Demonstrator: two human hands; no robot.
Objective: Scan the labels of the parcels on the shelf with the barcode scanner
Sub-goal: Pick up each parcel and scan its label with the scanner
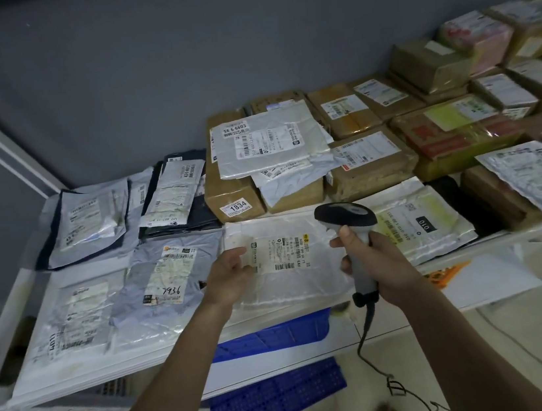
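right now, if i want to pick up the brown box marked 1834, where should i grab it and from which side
Probably by its near end, from the front. The brown box lies lengthwise toward the wall, its 1834 sticker end facing you. White mailers cover its top right, and another box sits close against its right side. Its left side, beside the dark bags, looks free, so pull it forward before lifting.
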